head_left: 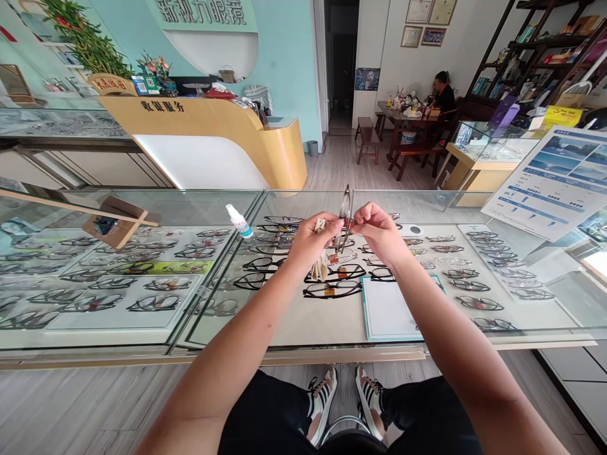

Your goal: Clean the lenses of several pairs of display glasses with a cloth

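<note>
Over the glass counter (294, 328), my left hand (310, 240) is closed around a crumpled beige cloth (320, 268) and grips a pair of eyeglasses (348, 203). The eyeglasses stand edge-on between my hands, with a small reddish spot on them. My right hand (382, 234) has its fingers curled and pinches the near side of the same eyeglasses; its fingertips are partly hidden. Below my hands lie several eyeglass frames, among them a black pair (332, 289) with an orange tag.
A white spray bottle (239, 221) stands left of my hands. A white teal-edged board (389, 309) lies near the counter's front edge, under my right forearm. A wooden stand (116, 221) is at left, a printed sheet (552, 180) at right. Another person (443, 95) sits at a far table.
</note>
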`<state>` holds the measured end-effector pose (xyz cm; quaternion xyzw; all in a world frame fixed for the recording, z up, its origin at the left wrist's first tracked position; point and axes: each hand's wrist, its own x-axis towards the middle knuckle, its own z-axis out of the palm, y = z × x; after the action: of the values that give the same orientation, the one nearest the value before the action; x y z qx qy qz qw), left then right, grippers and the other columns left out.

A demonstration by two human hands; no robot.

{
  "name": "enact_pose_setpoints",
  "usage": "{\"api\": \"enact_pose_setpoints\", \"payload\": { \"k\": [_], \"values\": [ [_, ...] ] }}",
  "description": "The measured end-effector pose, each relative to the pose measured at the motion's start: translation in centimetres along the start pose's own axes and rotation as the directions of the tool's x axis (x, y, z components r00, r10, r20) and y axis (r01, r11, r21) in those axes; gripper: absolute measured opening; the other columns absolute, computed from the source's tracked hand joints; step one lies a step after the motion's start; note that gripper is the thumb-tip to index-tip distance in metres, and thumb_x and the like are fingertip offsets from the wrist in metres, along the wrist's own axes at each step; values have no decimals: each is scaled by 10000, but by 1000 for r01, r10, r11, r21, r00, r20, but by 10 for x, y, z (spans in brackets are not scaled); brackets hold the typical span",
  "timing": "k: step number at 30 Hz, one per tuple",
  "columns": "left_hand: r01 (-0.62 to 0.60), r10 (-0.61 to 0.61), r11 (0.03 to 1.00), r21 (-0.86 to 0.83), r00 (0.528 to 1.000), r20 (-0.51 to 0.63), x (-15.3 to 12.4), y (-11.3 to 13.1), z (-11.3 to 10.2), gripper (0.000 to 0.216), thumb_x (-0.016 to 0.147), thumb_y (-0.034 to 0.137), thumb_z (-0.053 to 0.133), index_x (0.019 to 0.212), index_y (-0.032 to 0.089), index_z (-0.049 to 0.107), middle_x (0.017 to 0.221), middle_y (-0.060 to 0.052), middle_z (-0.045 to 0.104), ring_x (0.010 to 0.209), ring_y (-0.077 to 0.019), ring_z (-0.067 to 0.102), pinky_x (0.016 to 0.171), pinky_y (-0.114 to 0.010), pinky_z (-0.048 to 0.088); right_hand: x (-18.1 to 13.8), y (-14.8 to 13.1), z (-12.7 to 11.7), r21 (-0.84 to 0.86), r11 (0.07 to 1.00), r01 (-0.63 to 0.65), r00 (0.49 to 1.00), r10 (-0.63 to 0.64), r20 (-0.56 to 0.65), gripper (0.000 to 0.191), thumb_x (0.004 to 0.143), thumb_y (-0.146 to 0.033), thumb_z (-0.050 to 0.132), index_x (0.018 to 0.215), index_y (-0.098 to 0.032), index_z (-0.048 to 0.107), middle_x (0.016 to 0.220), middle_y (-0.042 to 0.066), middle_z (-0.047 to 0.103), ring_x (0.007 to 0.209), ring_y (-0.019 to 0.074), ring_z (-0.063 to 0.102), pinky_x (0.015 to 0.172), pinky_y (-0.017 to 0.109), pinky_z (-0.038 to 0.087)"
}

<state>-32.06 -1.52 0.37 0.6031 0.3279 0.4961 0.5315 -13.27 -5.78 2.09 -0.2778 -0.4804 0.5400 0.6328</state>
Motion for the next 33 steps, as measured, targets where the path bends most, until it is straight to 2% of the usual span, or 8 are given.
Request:
{"api": "enact_pose_setpoints", "payload": {
  "k": [12, 25, 33],
  "values": [
    [-1, 1, 1000, -3, 1000, 9, -1, -2, 0, 683, 693, 828, 1001, 903, 211, 795, 659, 42, 505, 594, -110, 420, 544, -251, 283, 1, 5, -2, 21, 1000, 3, 999, -4, 36, 383, 695, -141, 884, 792, -256, 532, 844, -39, 539, 812, 160, 497, 821, 319, 431],
    [-13, 13, 1000, -6, 1000, 9, 0, -2, 1, 652, 686, 792, 1023, 870, 216, 779, 608, 66, 434, 563, -104, 359, 530, -259, 253, 1, 9, -3, -106, 993, 52, 996, -43, 80, 456, 734, -221, 942, 826, -266, 498, 855, -44, 515, 817, 164, 458, 791, 321, 393],
    [-17, 16, 999, 34, 1000, 22, -2, -1, 1, 648, 721, 797, 1001, 893, 212, 783, 619, 61, 454, 564, -104, 367, 530, -263, 252, 0, 9, -2, -151, 986, 63, 993, -48, 104, 499, 740, -251, 971, 839, -267, 483, 843, -57, 492, 782, 151, 426, 758, 314, 371]
  ]
}}
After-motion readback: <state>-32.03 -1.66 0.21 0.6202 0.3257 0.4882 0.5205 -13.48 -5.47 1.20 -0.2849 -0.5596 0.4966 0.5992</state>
